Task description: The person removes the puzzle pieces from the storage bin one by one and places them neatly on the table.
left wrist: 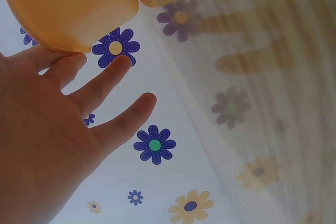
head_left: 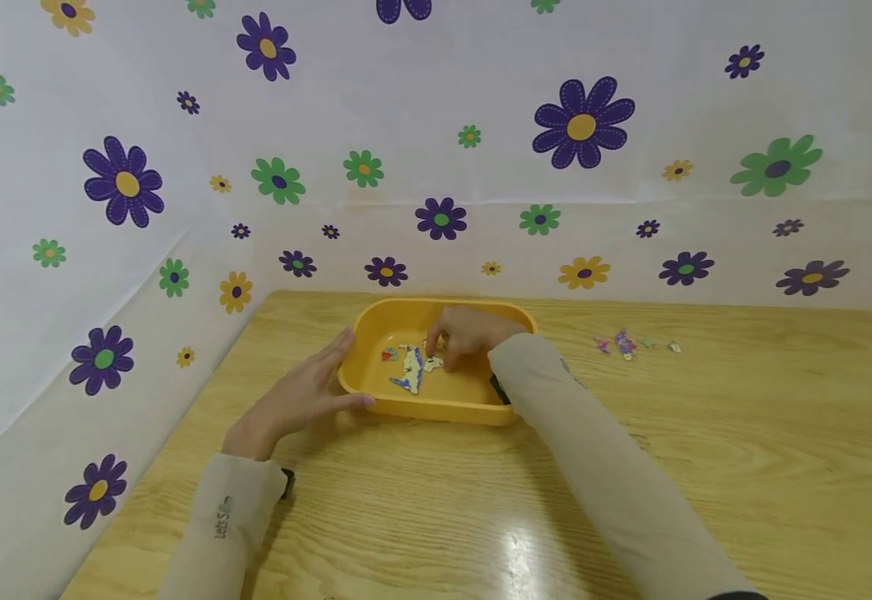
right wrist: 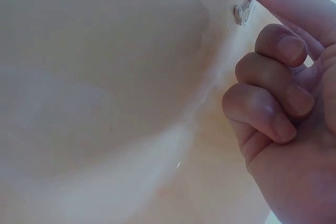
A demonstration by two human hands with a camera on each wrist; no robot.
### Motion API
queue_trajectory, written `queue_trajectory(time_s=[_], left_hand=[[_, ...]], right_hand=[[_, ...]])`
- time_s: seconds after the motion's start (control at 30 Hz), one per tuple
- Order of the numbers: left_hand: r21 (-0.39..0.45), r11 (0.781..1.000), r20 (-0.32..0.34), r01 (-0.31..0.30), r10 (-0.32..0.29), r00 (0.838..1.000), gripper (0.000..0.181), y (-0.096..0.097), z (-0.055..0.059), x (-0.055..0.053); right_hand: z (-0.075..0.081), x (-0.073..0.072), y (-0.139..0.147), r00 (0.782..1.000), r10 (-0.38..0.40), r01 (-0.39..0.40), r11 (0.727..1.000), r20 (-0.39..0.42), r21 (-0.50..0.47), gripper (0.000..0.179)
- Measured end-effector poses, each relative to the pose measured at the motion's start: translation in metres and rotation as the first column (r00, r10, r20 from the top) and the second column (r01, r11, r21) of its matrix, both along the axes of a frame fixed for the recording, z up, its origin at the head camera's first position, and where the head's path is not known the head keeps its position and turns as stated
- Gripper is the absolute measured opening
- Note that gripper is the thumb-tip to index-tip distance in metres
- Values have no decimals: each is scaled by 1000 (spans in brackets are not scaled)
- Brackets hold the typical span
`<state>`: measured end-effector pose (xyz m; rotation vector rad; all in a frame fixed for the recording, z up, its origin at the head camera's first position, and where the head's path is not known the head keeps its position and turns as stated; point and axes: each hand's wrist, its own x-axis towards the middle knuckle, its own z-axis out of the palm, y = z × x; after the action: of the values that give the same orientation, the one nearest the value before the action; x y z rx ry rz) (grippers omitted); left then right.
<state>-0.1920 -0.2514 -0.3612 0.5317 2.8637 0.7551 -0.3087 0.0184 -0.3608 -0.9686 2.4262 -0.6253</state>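
Blue-and-white cutout lies in the left half of the yellow tray on the bench. The left hand, fingers spread and nearly straight, touches the tray's left end. The right hand has three fingers curled, its index reaching to a small white cutout; whether it pinches that, I cannot tell. Colourful scraps lie right of the tray.

Flat pieces inside yellow tray
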Motion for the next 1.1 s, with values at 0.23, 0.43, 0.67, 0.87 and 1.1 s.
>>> queue_trajectory(time_s=[0.23,0.43,0.67,0.87,1.1], left_hand=[[-4,1000,-3,-3,3,1000,109,-1,-1,0],[-16,1000,-10,0,0,1000,110,0,-1,-1],[-22,1000,-9,-5,4,1000,109,0,-1,-1],[-20,1000,-13,-10,9,1000,108,-1,0,0],[-9,1000,-8,-5,5,1000,108,0,-1,0]], right_hand=[[-2,1,-3,1000,-2,2,1000,-25,24,33],[-2,1,-4,998,16,-15,999,-55,29,30],[0,2,-4,998,16,-15,1000,-62,13,28],[13,5,-1,999,-8,5,998,-49,-67,24],[36,6,5,990,-5,-13,992,-141,-127,23]])
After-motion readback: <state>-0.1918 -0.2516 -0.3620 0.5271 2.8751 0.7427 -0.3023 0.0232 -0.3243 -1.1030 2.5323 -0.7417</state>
